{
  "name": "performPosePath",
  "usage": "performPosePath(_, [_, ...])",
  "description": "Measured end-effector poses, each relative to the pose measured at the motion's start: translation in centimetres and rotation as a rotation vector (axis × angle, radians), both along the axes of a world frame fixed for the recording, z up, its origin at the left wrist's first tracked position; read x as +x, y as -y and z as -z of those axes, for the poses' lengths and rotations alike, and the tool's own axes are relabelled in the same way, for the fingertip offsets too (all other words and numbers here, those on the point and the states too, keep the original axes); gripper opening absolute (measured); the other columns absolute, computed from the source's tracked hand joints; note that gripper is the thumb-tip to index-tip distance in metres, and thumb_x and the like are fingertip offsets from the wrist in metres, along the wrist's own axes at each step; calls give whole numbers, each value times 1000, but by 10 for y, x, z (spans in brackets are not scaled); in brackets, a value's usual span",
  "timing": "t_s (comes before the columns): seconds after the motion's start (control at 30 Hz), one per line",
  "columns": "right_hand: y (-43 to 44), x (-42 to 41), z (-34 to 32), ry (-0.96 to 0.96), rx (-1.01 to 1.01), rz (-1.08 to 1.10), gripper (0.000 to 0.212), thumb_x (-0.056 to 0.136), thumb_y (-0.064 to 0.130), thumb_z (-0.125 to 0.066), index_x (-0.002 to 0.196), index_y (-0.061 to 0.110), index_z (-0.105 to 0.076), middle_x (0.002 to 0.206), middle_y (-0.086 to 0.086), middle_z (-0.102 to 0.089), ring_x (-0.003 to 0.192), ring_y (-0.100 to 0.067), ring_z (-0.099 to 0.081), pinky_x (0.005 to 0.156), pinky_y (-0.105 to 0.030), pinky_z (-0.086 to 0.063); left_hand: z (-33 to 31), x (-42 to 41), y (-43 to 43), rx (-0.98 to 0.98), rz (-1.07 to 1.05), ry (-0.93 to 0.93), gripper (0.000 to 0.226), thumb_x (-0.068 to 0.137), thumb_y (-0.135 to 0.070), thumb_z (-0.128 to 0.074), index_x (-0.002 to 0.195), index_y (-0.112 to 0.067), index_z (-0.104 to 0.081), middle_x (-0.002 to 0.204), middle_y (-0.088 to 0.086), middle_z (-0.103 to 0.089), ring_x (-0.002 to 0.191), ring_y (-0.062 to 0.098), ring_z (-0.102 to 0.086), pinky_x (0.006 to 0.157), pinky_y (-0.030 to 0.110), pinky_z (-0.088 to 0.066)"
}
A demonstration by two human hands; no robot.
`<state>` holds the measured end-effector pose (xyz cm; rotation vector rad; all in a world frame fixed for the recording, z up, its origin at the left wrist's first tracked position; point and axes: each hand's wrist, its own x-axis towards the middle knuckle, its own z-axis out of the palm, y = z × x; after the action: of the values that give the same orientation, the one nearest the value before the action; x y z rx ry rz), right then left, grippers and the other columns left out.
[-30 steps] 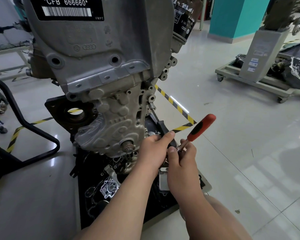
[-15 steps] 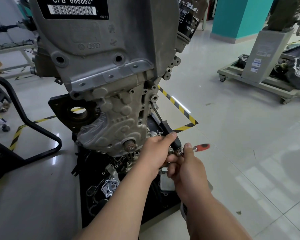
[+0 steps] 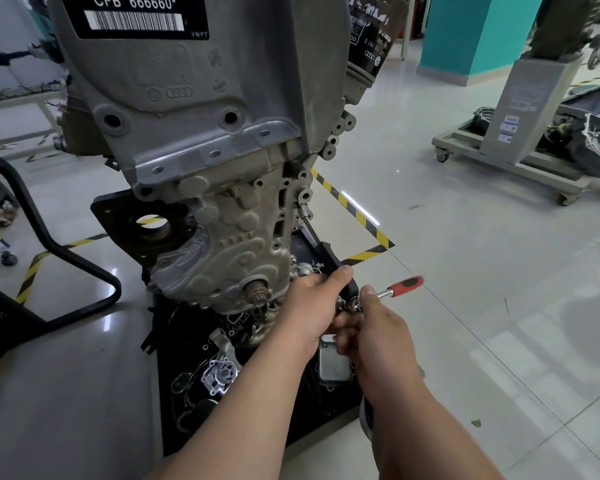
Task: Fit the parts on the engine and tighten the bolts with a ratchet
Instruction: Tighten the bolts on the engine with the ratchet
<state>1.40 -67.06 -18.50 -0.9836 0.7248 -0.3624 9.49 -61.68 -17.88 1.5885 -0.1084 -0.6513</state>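
Observation:
A grey engine (image 3: 205, 140) hangs on a stand in front of me, its timing cover facing me. A long extension bar (image 3: 307, 223) with a black grip runs from a bolt on the engine's right edge down to my hands. My left hand (image 3: 316, 303) grips the black lower end of that bar. My right hand (image 3: 364, 323) holds the head of a ratchet with a red handle (image 3: 404, 284); the handle points right and slightly up. The joint between ratchet and bar is partly hidden by my fingers.
A black tray (image 3: 187, 427) under the engine holds loose parts, among them a small silver pump housing (image 3: 219, 375) and a grey cover (image 3: 333, 362). A black stand leg (image 3: 66, 251) is at the left. Yellow-black floor tape (image 3: 350, 206) and a wheeled cart (image 3: 520, 161) lie to the right.
The ratchet's red handle has swung down from pointing up-right to nearly level, pointing right. My left hand has kept its hold on the bar.

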Motion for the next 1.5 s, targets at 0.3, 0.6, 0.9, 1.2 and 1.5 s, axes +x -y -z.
performPosePath(0.3, [-5,-7,-2,0,-491,83,27,96,29,-58,91,55,-62,76,-1,-71,66,-15,-65,61,-26,-52,-6,-2,1,10,16,23,30,88,-43,-66,68,-20,-62,41,-15,-51,36,2,-47,36,11,-31])
performPosePath(0.6, [-8,-9,-4,16,-757,-1,49,96,22,-56,94,71,-53,85,25,-68,83,3,-64,67,-10,-44,-6,-3,-1,-14,5,36,36,88,-44,-64,55,-31,-71,50,-13,-58,38,1,-47,37,14,-33])
performPosePath(0.9, [-9,-3,2,-113,-423,-28,32,100,41,-42,82,27,-64,61,5,-64,57,-11,-58,55,-24,-42,-8,-2,0,-23,-28,4,34,86,-39,-69,66,-13,-61,46,-4,-54,29,9,-42,35,11,-31])
performPosePath(1.2, [-4,3,-8,-32,195,-53,51,104,40,-35,77,3,-57,48,-8,-53,33,-18,-38,36,-22,-35,-7,0,-3,15,18,-14,40,87,-49,-64,76,-11,-58,39,0,-43,28,18,-35,39,20,-33])
performPosePath(1.5, [0,1,-8,9,445,-173,51,100,54,-33,78,13,-54,47,0,-42,33,-12,-30,35,-20,-31,-2,1,-1,11,23,-8,38,82,-50,-65,63,-19,-56,49,1,-53,32,17,-44,38,18,-35])
